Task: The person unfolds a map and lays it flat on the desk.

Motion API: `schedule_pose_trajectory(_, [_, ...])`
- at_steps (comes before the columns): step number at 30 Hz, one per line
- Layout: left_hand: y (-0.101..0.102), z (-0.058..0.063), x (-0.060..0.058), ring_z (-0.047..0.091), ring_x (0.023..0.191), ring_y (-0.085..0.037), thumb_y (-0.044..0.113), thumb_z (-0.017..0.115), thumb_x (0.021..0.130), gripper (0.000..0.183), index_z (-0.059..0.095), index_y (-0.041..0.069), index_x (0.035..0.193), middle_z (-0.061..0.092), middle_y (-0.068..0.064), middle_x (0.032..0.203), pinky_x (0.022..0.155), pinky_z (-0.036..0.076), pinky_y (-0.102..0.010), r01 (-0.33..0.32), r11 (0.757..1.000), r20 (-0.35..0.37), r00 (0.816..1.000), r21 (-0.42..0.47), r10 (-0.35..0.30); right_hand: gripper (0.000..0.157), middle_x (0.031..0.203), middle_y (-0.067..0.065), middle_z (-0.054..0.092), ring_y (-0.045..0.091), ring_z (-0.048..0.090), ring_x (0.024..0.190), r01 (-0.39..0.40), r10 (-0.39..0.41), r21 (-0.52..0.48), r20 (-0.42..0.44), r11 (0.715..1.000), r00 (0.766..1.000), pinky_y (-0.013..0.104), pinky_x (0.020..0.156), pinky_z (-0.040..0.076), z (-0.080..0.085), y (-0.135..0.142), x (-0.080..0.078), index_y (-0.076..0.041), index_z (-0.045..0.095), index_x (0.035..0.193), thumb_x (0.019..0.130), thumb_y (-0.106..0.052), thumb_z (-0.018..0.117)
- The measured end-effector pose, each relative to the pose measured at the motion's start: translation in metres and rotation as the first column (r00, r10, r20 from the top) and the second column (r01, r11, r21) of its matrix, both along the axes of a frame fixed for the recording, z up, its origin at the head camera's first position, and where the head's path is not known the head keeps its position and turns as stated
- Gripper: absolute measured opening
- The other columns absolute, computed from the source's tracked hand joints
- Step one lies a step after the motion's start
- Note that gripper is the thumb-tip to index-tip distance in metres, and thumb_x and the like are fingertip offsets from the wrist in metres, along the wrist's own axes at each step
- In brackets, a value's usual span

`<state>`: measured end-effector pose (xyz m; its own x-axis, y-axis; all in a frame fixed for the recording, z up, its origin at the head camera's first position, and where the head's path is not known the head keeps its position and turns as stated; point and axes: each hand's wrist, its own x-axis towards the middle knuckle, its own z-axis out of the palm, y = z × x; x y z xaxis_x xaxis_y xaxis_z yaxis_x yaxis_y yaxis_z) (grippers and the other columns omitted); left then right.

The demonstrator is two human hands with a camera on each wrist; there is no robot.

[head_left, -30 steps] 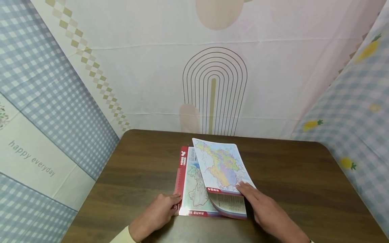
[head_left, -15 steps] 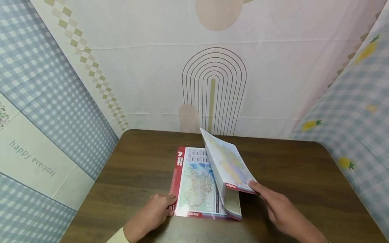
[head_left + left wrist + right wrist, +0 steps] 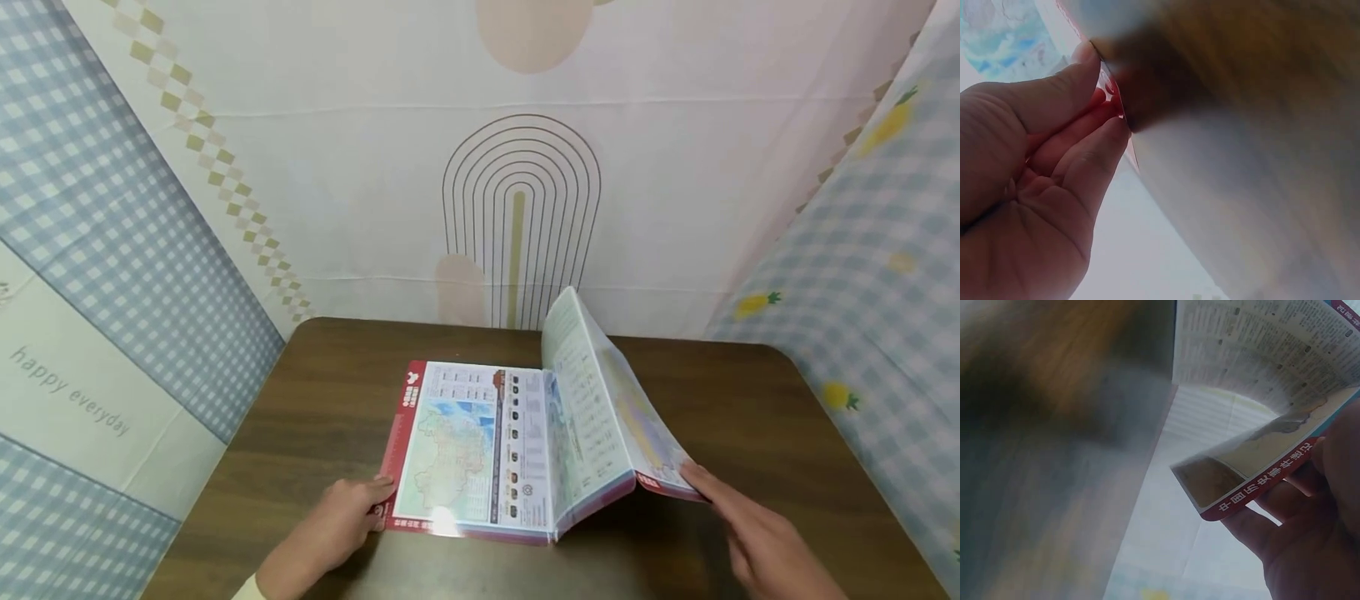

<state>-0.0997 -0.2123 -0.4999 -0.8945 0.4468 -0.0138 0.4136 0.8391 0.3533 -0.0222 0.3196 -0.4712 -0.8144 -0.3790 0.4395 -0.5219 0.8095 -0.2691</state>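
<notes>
A folding map [image 3: 453, 454] with a red border lies partly unfolded on the brown table. My left hand [image 3: 337, 517] pinches its lower left corner; in the left wrist view the thumb and fingers [image 3: 1107, 144] of that hand close on the thin red edge. The right-hand panels [image 3: 592, 400] rise from the table in a folded ridge. My right hand [image 3: 765, 525] holds the outermost panel by its lower right corner. In the right wrist view, fingers lie behind a red strip [image 3: 1266, 478] with white characters, and a text-covered panel curves above it.
The wooden table [image 3: 322, 400] has rounded far corners. Behind it hangs a pale cloth [image 3: 360, 192] with an arch pattern. Blue checked cloths flank it, the left one [image 3: 112, 208] and the right one [image 3: 885, 333] with yellow pineapples.
My right hand has moved right, drawing the top panels away so the map spreads wider and more of its printed face shows. My left hand has shifted left with its edge.
</notes>
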Motion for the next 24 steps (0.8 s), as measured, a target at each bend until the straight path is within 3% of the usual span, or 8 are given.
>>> schedule_pose_trajectory(3, [-0.011, 0.002, -0.001, 0.076, 0.111, -0.031, 0.005, 0.090, 0.079, 0.051, 0.077, 0.005, 0.128, 0.076, -0.013, 0.129, 0.086, 0.063, -0.045, -0.019, 1.000, -0.008, 1.000, -0.014, 0.019, 0.109, 0.151, -0.029, 0.043, -0.010, 0.040, 0.078, 0.041, -0.039, -0.026, 0.071, 0.999, 0.997, 0.006, 0.059, 0.027, 0.001, 0.007, 0.012, -0.010, 0.048, 0.159, 0.060, 0.035, 0.061])
schedule_pose_trajectory(5, [-0.019, 0.002, -0.002, 0.076, 0.112, -0.030, 0.004, 0.090, 0.078, 0.051, 0.077, 0.006, 0.127, 0.076, -0.012, 0.129, 0.087, 0.062, -0.044, -0.054, 0.998, 0.006, 0.999, -0.023, 0.054, 0.109, 0.141, -0.029, 0.045, -0.011, 0.034, 0.066, 0.070, -0.067, -0.029, 0.115, 0.997, 0.991, 0.005, 0.054, 0.027, 0.000, 0.010, 0.019, -0.011, 0.046, 0.160, 0.063, 0.035, 0.064])
schedule_pose_trajectory(8, [-0.029, 0.003, -0.004, 0.075, 0.115, -0.030, 0.004, 0.090, 0.078, 0.051, 0.077, 0.005, 0.128, 0.076, -0.011, 0.130, 0.089, 0.062, -0.044, -0.112, 0.993, 0.040, 0.993, -0.024, 0.113, 0.106, 0.131, -0.018, 0.049, -0.013, 0.026, 0.059, 0.104, -0.102, -0.008, 0.136, 0.995, 0.985, 0.005, 0.052, 0.028, -0.003, 0.016, 0.025, -0.013, 0.044, 0.161, 0.067, 0.030, 0.064])
schedule_pose_trajectory(12, [-0.036, 0.003, -0.007, 0.074, 0.119, -0.031, 0.004, 0.089, 0.079, 0.052, 0.076, 0.005, 0.129, 0.075, -0.011, 0.133, 0.091, 0.061, -0.045, -0.153, 0.988, 0.074, 0.985, -0.021, 0.154, 0.107, 0.124, -0.012, 0.056, -0.011, 0.030, 0.058, 0.143, -0.150, 0.061, 0.147, 0.988, 0.978, 0.008, 0.052, 0.026, -0.014, 0.034, 0.029, -0.020, 0.043, 0.162, 0.067, 0.020, 0.073])
schedule_pose_trajectory(14, [-0.036, 0.003, -0.008, 0.073, 0.120, -0.033, 0.005, 0.089, 0.079, 0.052, 0.076, 0.004, 0.129, 0.074, -0.012, 0.134, 0.092, 0.061, -0.046, -0.153, 0.988, 0.076, 0.985, -0.022, 0.154, 0.107, 0.122, -0.008, 0.059, -0.012, 0.036, 0.063, 0.144, -0.158, 0.109, 0.134, 0.984, 0.978, 0.007, 0.054, 0.026, -0.021, 0.047, 0.030, -0.021, 0.043, 0.161, 0.066, 0.014, 0.075])
schedule_pose_trajectory(18, [-0.037, 0.003, -0.007, 0.072, 0.122, -0.035, 0.005, 0.088, 0.079, 0.053, 0.075, 0.004, 0.130, 0.074, -0.012, 0.135, 0.095, 0.060, -0.047, -0.156, 0.987, 0.072, 0.985, -0.028, 0.157, 0.110, 0.138, 0.002, 0.063, -0.015, 0.045, 0.095, 0.127, -0.143, 0.204, 0.066, 0.971, 0.988, 0.006, 0.062, 0.025, -0.037, 0.076, 0.028, -0.021, 0.043, 0.161, 0.061, 0.011, 0.076])
schedule_pose_trajectory(21, [-0.036, 0.002, -0.006, 0.072, 0.121, -0.036, 0.005, 0.088, 0.079, 0.054, 0.074, 0.003, 0.131, 0.073, -0.014, 0.135, 0.095, 0.060, -0.048, -0.149, 0.988, 0.071, 0.986, -0.034, 0.151, 0.114, 0.140, 0.002, 0.063, -0.026, 0.032, 0.121, 0.096, -0.108, 0.213, 0.043, 0.972, 0.993, 0.007, 0.064, 0.024, -0.049, 0.096, 0.026, -0.021, 0.043, 0.161, 0.057, 0.014, 0.077])
schedule_pose_trajectory(24, [-0.034, 0.003, -0.005, 0.072, 0.120, -0.037, 0.005, 0.088, 0.079, 0.054, 0.074, 0.002, 0.131, 0.073, -0.016, 0.134, 0.094, 0.060, -0.049, -0.144, 0.989, 0.059, 0.987, -0.038, 0.146, 0.113, 0.161, -0.014, 0.044, -0.031, 0.013, 0.136, 0.035, -0.057, 0.197, 0.108, 0.980, 0.993, 0.008, 0.068, 0.034, -0.062, 0.116, 0.025, -0.022, 0.039, 0.163, 0.065, 0.000, 0.090])
